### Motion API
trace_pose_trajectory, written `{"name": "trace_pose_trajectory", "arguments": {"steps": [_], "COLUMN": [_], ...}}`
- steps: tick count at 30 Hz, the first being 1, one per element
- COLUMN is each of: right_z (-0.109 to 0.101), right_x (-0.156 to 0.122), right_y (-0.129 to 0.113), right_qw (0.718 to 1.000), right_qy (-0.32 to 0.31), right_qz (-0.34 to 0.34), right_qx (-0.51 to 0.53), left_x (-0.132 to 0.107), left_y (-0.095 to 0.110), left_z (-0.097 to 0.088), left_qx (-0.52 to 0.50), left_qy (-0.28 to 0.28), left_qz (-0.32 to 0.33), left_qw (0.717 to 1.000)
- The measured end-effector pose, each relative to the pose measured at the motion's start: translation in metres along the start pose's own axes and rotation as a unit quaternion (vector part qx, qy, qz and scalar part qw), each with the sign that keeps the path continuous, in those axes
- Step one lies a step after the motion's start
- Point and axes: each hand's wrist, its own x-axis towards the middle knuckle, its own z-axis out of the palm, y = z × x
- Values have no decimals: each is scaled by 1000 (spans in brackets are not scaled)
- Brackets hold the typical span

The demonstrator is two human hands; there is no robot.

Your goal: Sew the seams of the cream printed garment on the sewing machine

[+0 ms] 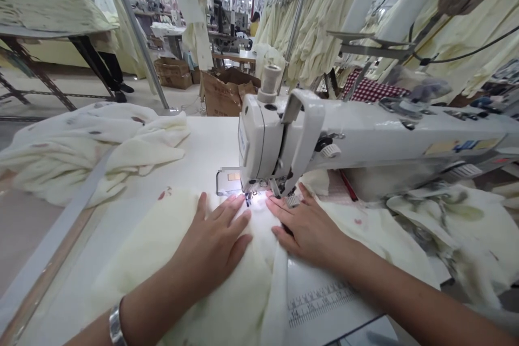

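Note:
Pale cream fabric [239,297] with small reddish prints lies over the sewing table, passing beneath the lit presser foot [248,200] of a white sewing machine [279,138]. My left hand [221,235] rests flat on the fabric just left of the needle area, fingers spread. On the other side, my right hand [302,227] presses the cloth with fingers stretched out, their tips close under the machine head. Neither hand grips anything. The needle tip is too small to make out.
Bunched fabric [93,140] hangs over the table's left edge. More cloth [458,238] lies at the right. Behind the machine stand a cardboard box [223,98], a metal pole [135,32] and hanging garments [320,21]. A ruler scale [320,303] marks the table by my right forearm.

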Motion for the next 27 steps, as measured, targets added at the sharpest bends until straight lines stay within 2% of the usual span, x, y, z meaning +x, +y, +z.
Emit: {"name": "trace_pose_trajectory", "arguments": {"steps": [9, 15, 21, 25, 27], "right_z": [-5, 1, 4, 3, 5], "right_x": [16, 22, 25, 20, 18], "right_y": [3, 8, 12, 15, 18], "right_qw": [999, 998, 996, 999, 1000], "right_qy": [-23, 34, 62, 21, 26], "right_qz": [42, 43, 45, 34, 14], "right_qx": [-13, -27, -35, -15, -4], "left_x": [14, 22, 24, 22, 20], "left_y": [-12, -21, -24, -24, -24], "left_z": [1, 0, 2, 3, 3], "left_qx": [-23, -31, -49, -66, -77], "left_qy": [39, 20, 11, 11, 14], "left_qz": [-24, -40, -57, -62, -59], "left_qw": [999, 998, 997, 996, 995]}}
